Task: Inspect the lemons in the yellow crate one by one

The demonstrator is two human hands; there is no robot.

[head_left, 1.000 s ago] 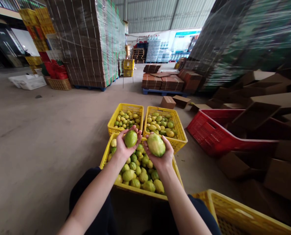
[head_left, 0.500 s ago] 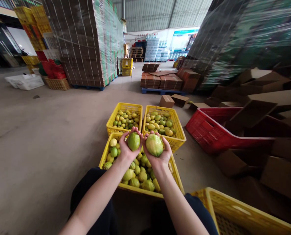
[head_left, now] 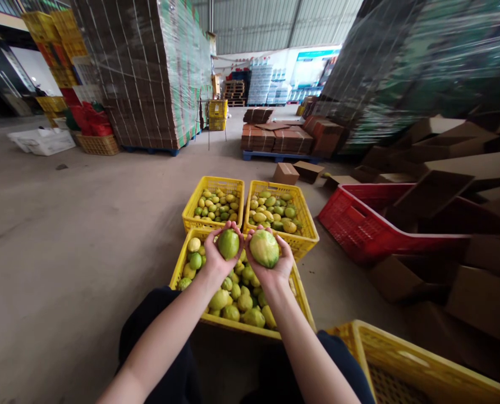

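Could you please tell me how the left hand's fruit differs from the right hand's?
The right fruit, in the right hand, looks larger than the left fruit, in the left hand. The right fruit is paler and yellower; the left fruit is a more even green. Both are held above a yellow crate.

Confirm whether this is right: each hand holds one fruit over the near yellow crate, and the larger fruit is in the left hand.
Not quite: the head view shows the larger fruit in the right hand, not the left hand. Each hand does hold one fruit over the near yellow crate.
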